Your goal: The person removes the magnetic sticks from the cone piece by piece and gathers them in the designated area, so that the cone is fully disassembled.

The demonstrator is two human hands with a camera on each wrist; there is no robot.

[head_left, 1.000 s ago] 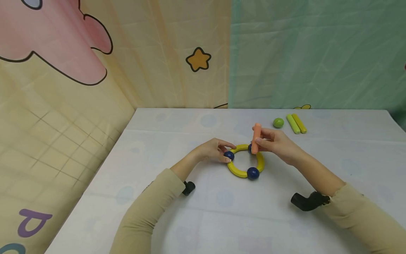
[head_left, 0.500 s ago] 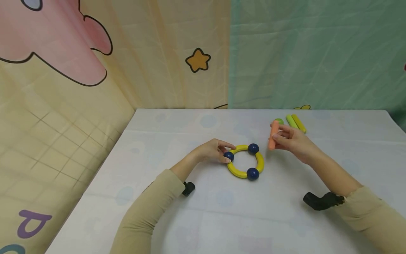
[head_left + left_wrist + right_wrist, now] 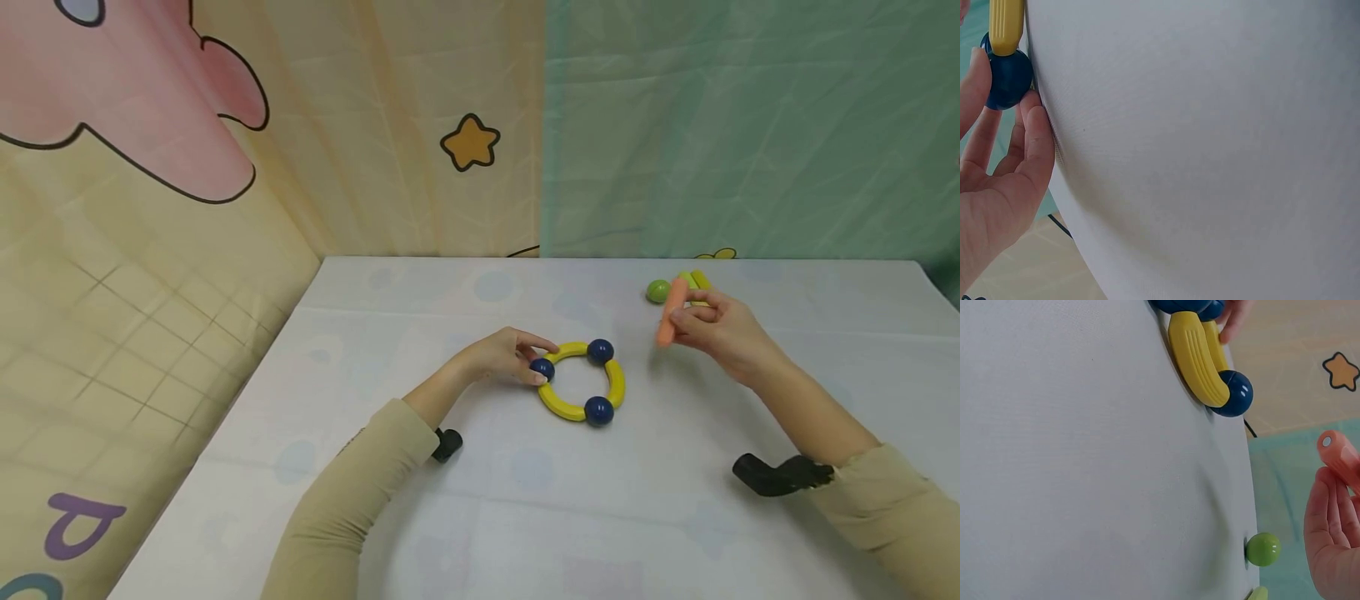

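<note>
One orange stick [image 3: 672,313], pinched between thumb and fingers of the right hand [image 3: 725,335], up off the pale tablecloth [image 3: 525,517], left hand [image 3: 501,354] gripping a navy ball [image 3: 543,368] on the yellow-and-blue ring [image 3: 617,383], green ball [image 3: 657,291], lime stick [image 3: 689,282] and yellow stick [image 3: 702,280] just chilling farther back

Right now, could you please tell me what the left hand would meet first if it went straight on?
The left hand would most likely push first against the glossy dark blue ball in its grasp, part of the yellow and blue ring, though exact depth is hard to judge.
</note>
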